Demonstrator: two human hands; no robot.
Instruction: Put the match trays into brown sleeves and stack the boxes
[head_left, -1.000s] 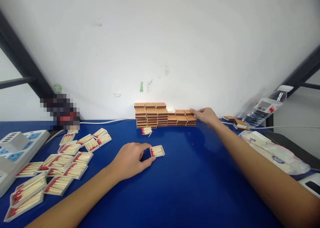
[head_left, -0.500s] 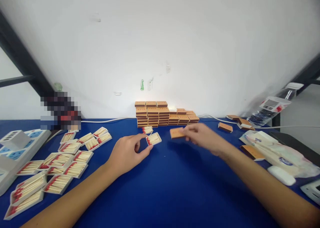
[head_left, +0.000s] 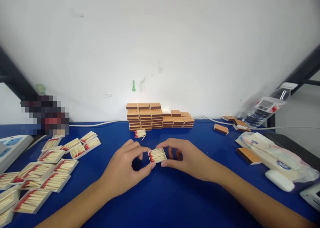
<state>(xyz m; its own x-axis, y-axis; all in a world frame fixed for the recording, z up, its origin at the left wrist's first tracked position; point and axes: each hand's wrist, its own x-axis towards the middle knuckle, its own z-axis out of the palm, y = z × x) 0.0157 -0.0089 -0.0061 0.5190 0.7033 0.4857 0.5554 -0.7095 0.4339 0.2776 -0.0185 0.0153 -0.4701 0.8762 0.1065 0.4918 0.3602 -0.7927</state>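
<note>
A small white tray of red-tipped matches [head_left: 157,155] sits low over the blue table [head_left: 175,201] in the middle of the view, held from both sides. My left hand [head_left: 123,169] pinches its left end between thumb and forefinger. My right hand [head_left: 186,158] is curled round its right end, thumb below and forefinger above. What lies inside the right palm is hidden. Behind the hands, against the white wall, stands a stack of orange matchboxes [head_left: 155,116] with a small bundle of loose matches [head_left: 140,133] in front of it.
Several open match trays [head_left: 50,168] lie spread at the left by a white power strip [head_left: 10,146]. At the right are loose orange sleeves [head_left: 221,128], a tissue pack [head_left: 275,154], a lying water bottle [head_left: 265,110] and a white cable [head_left: 100,123].
My right hand took an orange sleeve from the stack and came back to the middle, where it now closes on the tray. My left hand lifted and kept the tray. The camera turned slightly right.
</note>
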